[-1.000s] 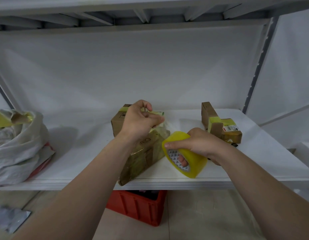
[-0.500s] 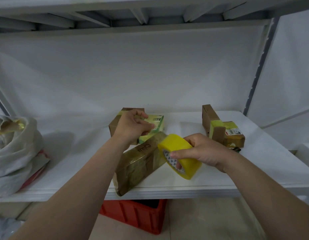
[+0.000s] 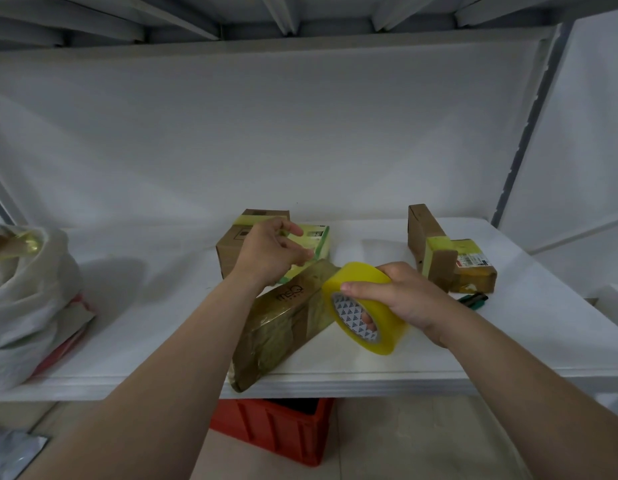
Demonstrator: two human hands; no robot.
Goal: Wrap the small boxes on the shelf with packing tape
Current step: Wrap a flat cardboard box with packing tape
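Observation:
My right hand (image 3: 404, 299) grips a yellow roll of packing tape (image 3: 361, 287), with fingers through its core. The roll touches the far end of a long brown box (image 3: 286, 323) that is covered in clear tape and lies diagonally, its near end past the front edge of the white shelf (image 3: 155, 323). My left hand (image 3: 269, 252) hovers with loosely curled fingers over a green and white box (image 3: 318, 237) and holds nothing I can see. A brown box (image 3: 233, 245) with a yellow tape strip stands behind it.
Two taped brown boxes (image 3: 421, 233) (image 3: 473, 268) stand at the right, with a dark pen-like tool (image 3: 473, 300) in front. A white plastic bag (image 3: 26, 292) fills the shelf's left end. A red crate (image 3: 276, 427) sits on the floor below.
My left hand has let go of its pinch at the green and white box, and its fingers have loosened. My right hand has brought the tape roll up against the long box's far end.

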